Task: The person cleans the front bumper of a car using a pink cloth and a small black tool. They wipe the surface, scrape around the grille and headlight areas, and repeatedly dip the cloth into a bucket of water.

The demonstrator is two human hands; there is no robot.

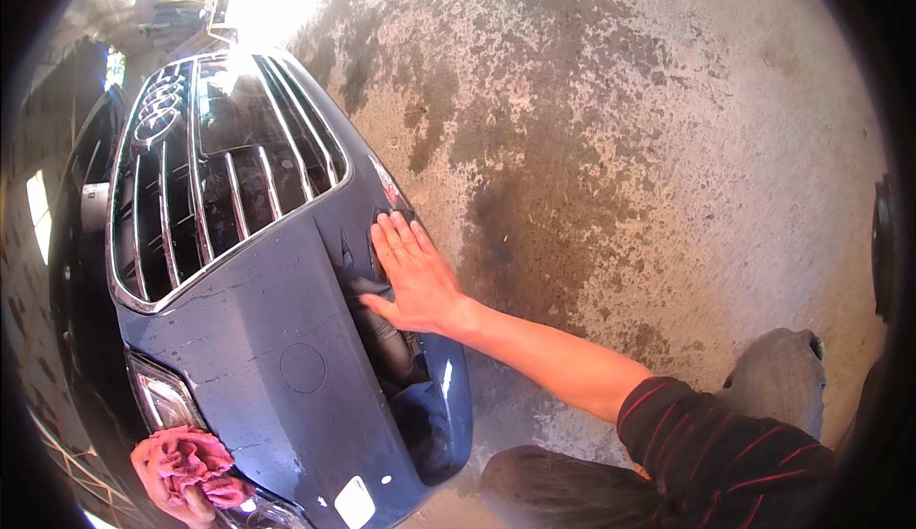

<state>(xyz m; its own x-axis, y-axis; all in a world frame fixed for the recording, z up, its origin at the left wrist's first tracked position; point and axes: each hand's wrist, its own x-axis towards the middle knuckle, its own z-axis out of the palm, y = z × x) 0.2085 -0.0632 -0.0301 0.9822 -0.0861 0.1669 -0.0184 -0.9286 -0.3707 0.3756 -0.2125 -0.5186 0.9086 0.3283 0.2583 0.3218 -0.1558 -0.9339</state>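
Observation:
A dark blue-grey car front bumper (258, 338) fills the left half of the head view, its paint scuffed and cracked in places. My right hand (415, 286) lies flat on its lower part, beside the dark lower opening (396, 338), fingers stretched out and nothing held. At the lower left, my left hand (157, 486) grips a crumpled pinkish-red rag (196, 462) by the headlight (164, 395). The rag covers part of that lamp and some of my fingers. Between the hands, the bumper shows a round outline (303, 367).
Above the bumper sits the chrome-barred grille (215, 171) with a ringed emblem (160, 109). Worn, stained concrete floor (611, 176) spreads to the right. My knees show at the lower right, close to the bumper. Bright light glares at the top.

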